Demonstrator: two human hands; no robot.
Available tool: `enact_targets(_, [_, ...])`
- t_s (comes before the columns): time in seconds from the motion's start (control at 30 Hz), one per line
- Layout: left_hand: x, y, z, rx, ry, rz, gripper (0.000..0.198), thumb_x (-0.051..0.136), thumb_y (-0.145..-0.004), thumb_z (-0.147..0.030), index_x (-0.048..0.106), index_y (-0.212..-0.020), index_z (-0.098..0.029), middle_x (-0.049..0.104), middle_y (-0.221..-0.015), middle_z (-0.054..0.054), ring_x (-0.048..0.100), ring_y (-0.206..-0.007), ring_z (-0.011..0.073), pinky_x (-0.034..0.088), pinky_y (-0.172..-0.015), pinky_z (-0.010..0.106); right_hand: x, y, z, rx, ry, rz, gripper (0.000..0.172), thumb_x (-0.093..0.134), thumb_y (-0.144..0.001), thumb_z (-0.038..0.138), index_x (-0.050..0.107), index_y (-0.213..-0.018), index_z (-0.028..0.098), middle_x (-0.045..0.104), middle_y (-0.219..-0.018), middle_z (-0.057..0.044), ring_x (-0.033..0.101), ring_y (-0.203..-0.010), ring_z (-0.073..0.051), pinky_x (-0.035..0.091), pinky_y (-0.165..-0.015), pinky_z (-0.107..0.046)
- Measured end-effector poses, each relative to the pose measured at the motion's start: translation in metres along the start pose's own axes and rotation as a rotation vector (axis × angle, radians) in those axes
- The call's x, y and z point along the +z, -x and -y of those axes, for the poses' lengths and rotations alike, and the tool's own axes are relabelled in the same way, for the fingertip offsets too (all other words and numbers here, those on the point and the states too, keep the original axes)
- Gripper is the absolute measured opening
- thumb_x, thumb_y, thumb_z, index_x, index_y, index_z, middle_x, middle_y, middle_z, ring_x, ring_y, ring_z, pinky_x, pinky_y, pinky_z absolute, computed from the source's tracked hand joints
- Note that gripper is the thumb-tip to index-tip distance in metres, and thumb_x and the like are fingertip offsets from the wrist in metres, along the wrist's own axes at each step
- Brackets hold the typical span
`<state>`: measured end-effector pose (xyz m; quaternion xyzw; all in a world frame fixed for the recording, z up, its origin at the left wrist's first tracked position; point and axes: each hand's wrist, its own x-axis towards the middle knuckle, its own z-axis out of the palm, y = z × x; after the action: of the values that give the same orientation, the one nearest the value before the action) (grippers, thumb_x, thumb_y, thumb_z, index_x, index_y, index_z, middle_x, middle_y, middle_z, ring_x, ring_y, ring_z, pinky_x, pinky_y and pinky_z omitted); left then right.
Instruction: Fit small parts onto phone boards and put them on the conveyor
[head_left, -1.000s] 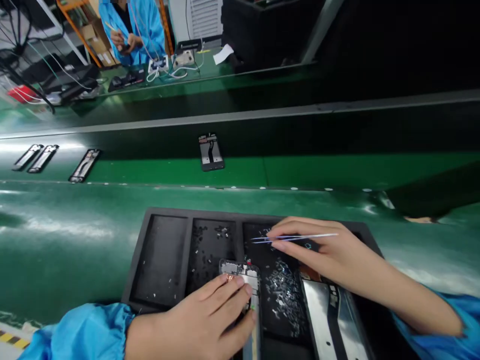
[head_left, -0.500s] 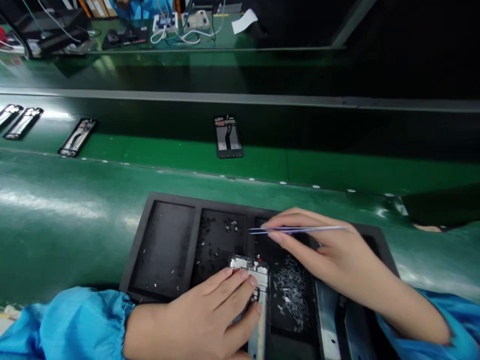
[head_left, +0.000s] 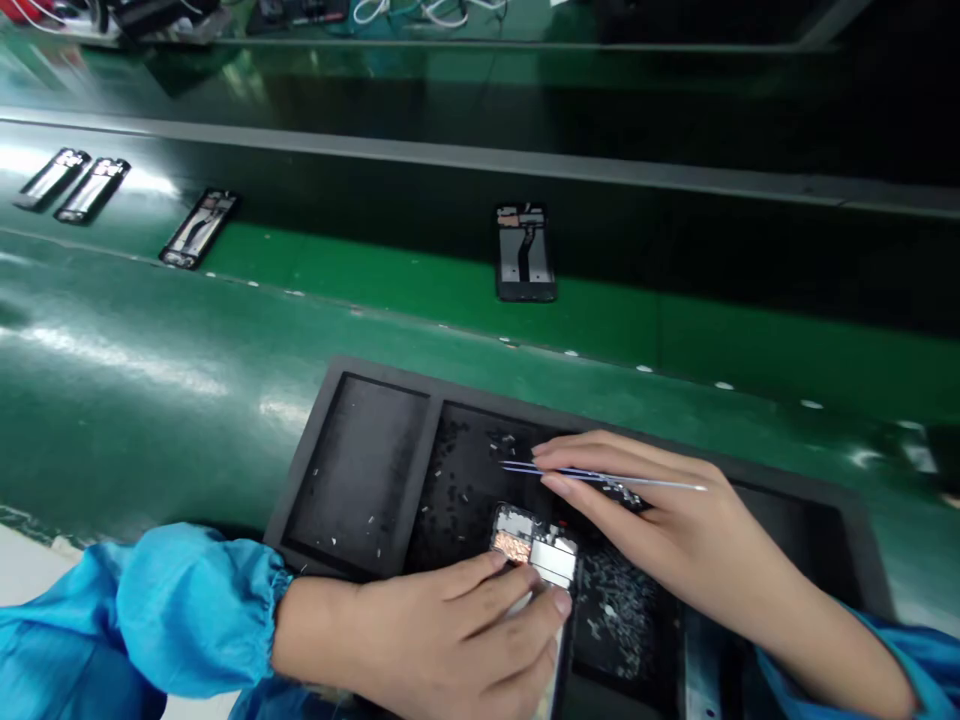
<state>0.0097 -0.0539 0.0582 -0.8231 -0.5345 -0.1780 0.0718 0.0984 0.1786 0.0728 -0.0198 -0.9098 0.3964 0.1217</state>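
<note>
My left hand (head_left: pixel 480 635) lies across an opened smartphone (head_left: pixel 553 562), its fingers closed over the inner face; the thumb and the phone's lower part are hidden. Copper-coloured and white patches show near the phone's top end. Above and to the right of it, my right hand (head_left: pixel 660 500) pinches thin tweezers (head_left: pixel 600 474), whose two tips point left and stand slightly apart with nothing visible between them. Beneath both hands is a black compartment tray (head_left: pixel 330 440). Many small metal pieces (head_left: pixel 622 610) are heaped in one compartment, and small dark bits (head_left: pixel 450 450) are scattered in another.
Beyond the tray, an opened phone (head_left: pixel 525 252) rests on the green strip. Farther left lie another opened phone (head_left: pixel 199 228) and two more side by side (head_left: pixel 93 190). A metal-faced part (head_left: pixel 705 660) is partly visible below my right forearm. Cables (head_left: pixel 442 12) lie at the back.
The view has tilted down and shifted left. My left fingers have slid on the phone, baring the copper-coloured and white patches. The tweezers remain in my right hand, now closer to the phone.
</note>
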Motion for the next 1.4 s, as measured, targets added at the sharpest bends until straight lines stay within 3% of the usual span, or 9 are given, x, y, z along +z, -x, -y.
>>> enact_targets(0.2, [0.002, 0.003, -0.001, -0.003, 0.037, -0.096, 0.029, 0.055, -0.103, -0.032, 0.077, -0.115, -0.017, 0.067, -0.136, 0.013, 0.07, -0.107, 0.0265, 0.057, -0.102, 0.043, -0.001, 0.003, 0.009, 0.011, -0.009, 0.052, 0.012, 0.065, -0.099, 0.024, 0.075, -0.106, 0.024, 0.079, -0.104, -0.004, 0.076, -0.096, -0.022, 0.066, -0.078, -0.033])
enact_targets(0.43, [-0.006, 0.004, 0.003, 0.04, 0.063, -0.046, 0.026, 0.054, -0.106, -0.035, 0.077, -0.114, -0.025, 0.065, -0.137, 0.007, 0.067, -0.108, 0.0213, 0.056, -0.101, 0.035, -0.011, 0.005, 0.003, 0.015, 0.037, 0.096, 0.013, 0.063, -0.1, 0.022, 0.076, -0.102, 0.024, 0.08, -0.104, -0.006, 0.077, -0.1, -0.025, 0.067, -0.078, -0.036])
enact_targets(0.6, [-0.004, 0.003, 0.004, 0.017, 0.072, -0.081, 0.033, 0.053, -0.107, -0.043, 0.077, -0.113, -0.021, 0.067, -0.133, 0.008, 0.067, -0.107, 0.021, 0.056, -0.102, 0.035, -0.009, 0.005, 0.002, -0.021, 0.036, 0.102, 0.013, 0.064, -0.1, 0.025, 0.076, -0.104, 0.023, 0.08, -0.106, -0.005, 0.077, -0.104, -0.024, 0.068, -0.087, -0.036])
enact_targets(1.0, [0.0, 0.005, 0.001, 0.024, 0.081, -0.066, 0.033, 0.052, -0.107, -0.044, 0.076, -0.112, -0.022, 0.069, -0.131, 0.008, 0.066, -0.109, 0.0227, 0.056, -0.102, 0.038, -0.009, 0.001, 0.001, -0.048, 0.02, 0.116, 0.015, 0.064, -0.1, 0.025, 0.078, -0.101, 0.025, 0.081, -0.102, -0.003, 0.077, -0.102, -0.025, 0.068, -0.084, -0.037])
enact_targets(1.3, [-0.002, 0.004, 0.002, 0.059, 0.107, -0.036, 0.027, 0.055, -0.103, -0.034, 0.075, -0.11, -0.018, 0.067, -0.132, 0.011, 0.066, -0.108, 0.0253, 0.053, -0.104, 0.041, -0.007, 0.004, -0.005, -0.013, 0.011, 0.109, 0.019, 0.063, -0.101, 0.026, 0.08, -0.095, 0.025, 0.081, -0.101, -0.002, 0.077, -0.101, -0.024, 0.067, -0.083, -0.035])
enact_targets(1.4, [-0.007, 0.001, 0.003, 0.008, 0.151, -0.069, 0.024, 0.058, -0.1, -0.029, 0.075, -0.107, -0.014, 0.07, -0.117, 0.012, 0.066, -0.1, 0.0253, 0.056, -0.096, 0.04, -0.009, 0.007, -0.002, 0.055, 0.053, 0.07, 0.016, 0.064, -0.1, 0.029, 0.079, -0.099, 0.025, 0.081, -0.103, -0.002, 0.078, -0.097, -0.025, 0.068, -0.078, -0.035])
